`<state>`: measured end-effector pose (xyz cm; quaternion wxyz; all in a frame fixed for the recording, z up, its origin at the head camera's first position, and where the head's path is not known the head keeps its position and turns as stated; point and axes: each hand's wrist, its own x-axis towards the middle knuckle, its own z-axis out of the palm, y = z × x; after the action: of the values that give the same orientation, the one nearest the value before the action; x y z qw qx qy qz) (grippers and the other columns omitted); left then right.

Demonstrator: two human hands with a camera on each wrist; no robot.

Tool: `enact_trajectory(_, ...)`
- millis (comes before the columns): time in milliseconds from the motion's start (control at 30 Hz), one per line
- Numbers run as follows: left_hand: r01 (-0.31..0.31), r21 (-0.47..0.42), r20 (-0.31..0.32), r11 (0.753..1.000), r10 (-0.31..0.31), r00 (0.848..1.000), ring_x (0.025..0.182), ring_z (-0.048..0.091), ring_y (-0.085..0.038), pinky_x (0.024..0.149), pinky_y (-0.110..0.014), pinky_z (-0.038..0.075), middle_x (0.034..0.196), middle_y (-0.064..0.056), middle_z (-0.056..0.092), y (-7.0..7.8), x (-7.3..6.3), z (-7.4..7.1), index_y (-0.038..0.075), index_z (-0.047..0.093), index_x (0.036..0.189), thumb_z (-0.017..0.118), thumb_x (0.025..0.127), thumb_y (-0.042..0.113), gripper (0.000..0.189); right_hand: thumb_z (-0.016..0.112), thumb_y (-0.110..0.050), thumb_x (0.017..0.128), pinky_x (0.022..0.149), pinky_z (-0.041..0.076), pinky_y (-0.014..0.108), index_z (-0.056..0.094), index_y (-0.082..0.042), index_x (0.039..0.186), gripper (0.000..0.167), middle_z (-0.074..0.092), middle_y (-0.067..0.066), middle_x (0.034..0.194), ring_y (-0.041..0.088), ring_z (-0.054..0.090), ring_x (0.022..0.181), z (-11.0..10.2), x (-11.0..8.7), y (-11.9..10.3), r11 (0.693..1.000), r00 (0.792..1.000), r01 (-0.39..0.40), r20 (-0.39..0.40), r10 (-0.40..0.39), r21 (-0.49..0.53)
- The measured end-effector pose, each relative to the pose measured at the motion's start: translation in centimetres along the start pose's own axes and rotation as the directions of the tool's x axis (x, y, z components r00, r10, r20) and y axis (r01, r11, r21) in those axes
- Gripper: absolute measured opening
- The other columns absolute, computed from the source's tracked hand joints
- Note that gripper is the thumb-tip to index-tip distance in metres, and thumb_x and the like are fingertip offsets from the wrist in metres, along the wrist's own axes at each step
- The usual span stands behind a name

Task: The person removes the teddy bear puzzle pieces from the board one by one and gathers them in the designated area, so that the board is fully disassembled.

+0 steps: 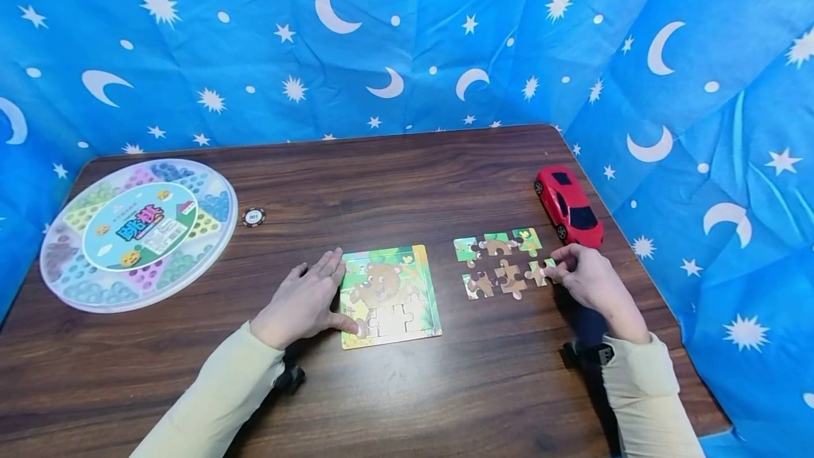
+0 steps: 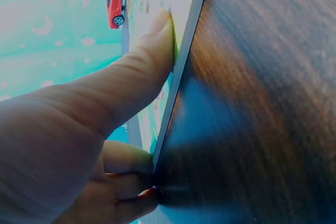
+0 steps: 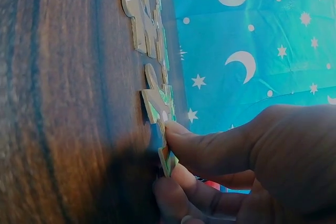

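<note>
A square jigsaw board (image 1: pixel 435 306) with a bear picture lies in the middle of the table in the head view. My left hand (image 1: pixel 308 299) is at its left side. The left thumb (image 2: pixel 155 38) rests on the board's lower left corner, and the other fingertips touch the left edge. To the right, several loose puzzle pieces (image 1: pixel 511 278) lie in two rows. My right hand (image 1: pixel 591 281) pinches the lower right puzzle piece (image 1: pixel 537 273) between thumb and fingers. In the right wrist view this puzzle piece (image 3: pixel 153 103) appears slightly tilted; its far end is partly hidden by the fingers.
A red toy car (image 1: pixel 568 207) stands just beyond my right hand near the table's right edge. On the left lies a round Chinese checkers set (image 1: pixel 219 246) under a clear lid, with a poker chip (image 1: pixel 254 216) beside it. Blue star-and-moon cloth (image 1: pixel 394 34) hangs behind the wooden table (image 1: pixel 381 182).
</note>
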<state>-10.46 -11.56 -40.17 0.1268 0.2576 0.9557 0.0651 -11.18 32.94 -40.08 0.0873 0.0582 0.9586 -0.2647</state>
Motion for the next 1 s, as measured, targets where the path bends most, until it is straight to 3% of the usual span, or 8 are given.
enact_trajectory(767,0.002,0.022,0.003,1.000,-0.002,1.000,0.143,0.026,-0.034,0.107,-0.061,0.030,0.155,-0.024,0.025,-0.3,0.0,0.0,-0.006,0.041,0.144,0.067,0.071,0.069,0.107,0.069,-0.020,0.090,0.066,0.039,0.036,0.058,0.003,0.112,0.034,0.057,0.011,0.082,0.025,0.050,0.074,0.4,0.4,-0.8,0.998,0.997,-0.063,0.034,0.064,-0.030)
enact_trajectory(1000,-0.010,0.013,0.028,1.000,0.009,1.000,0.144,0.024,-0.034,0.107,-0.061,0.029,0.156,-0.024,0.021,-0.4,0.0,-0.1,-0.006,0.038,0.145,0.067,0.073,0.068,0.108,0.063,-0.025,0.095,0.058,0.038,0.033,0.058,0.003,0.115,0.035,0.061,0.011,0.079,0.025,0.050,0.070,0.1,-0.3,-1.3,0.999,0.999,-0.034,-0.020,0.033,-0.040)
